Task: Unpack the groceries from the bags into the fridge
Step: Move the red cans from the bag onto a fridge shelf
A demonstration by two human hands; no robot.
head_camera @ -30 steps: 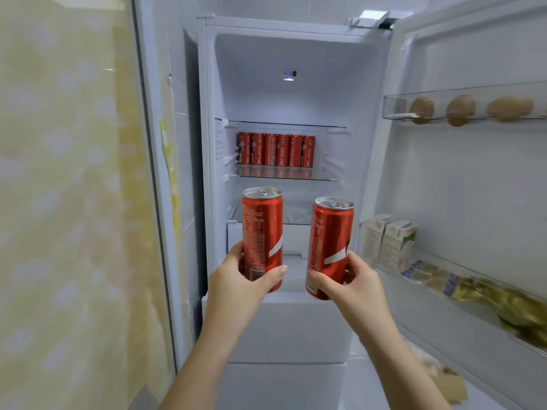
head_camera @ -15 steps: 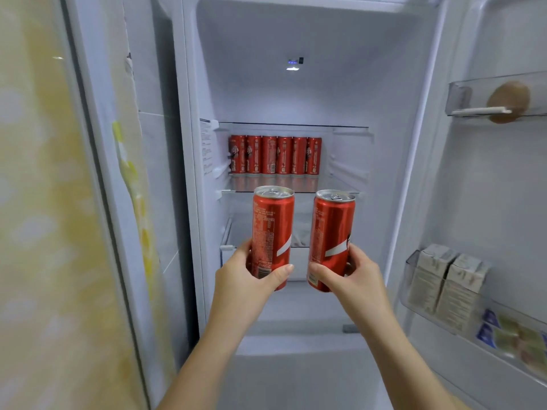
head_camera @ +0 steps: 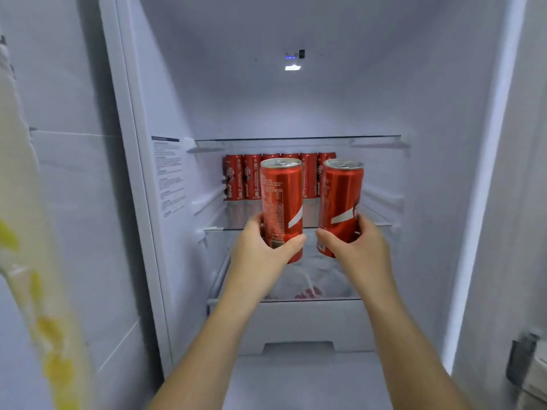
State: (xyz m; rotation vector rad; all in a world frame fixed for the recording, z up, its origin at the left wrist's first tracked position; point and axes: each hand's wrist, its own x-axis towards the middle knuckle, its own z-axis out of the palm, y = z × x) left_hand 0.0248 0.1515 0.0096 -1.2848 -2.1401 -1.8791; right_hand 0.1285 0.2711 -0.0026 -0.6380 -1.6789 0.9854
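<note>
While both arms reach into the open fridge (head_camera: 177,113), each hand grips one red can low on its body. The left hand (head_camera: 263,250) has its thumb curled across the front of the left can (head_camera: 282,199) near the base; its other fingers wrap behind, out of sight. The right hand (head_camera: 358,247) holds the right can (head_camera: 340,199) the same way, thumb in front and fingers curled round the far side.

Both cans are in the air just in front of the glass shelf (head_camera: 222,229), the left one upright and the right one leaning slightly. Their bases seem to sit lower than the shelf's front edge, so I judge they need a lift before going in. Below the shelf a clear bin (head_camera: 296,321) holds something white and red, too blurred to name. At the back of the shelf stands a row of cans (head_camera: 245,177), touching side by side.

Several things could go wrong. A base could catch on the shelf's front edge and jolt the can loose, since the grip is low and the can is tall. Pushed in too far, either can could knock the back row over. The second shelf (head_camera: 296,139) above this shelf leaves limited headroom, so lifting too high could strike it. The two held cans are close together and could bump each other.
</note>
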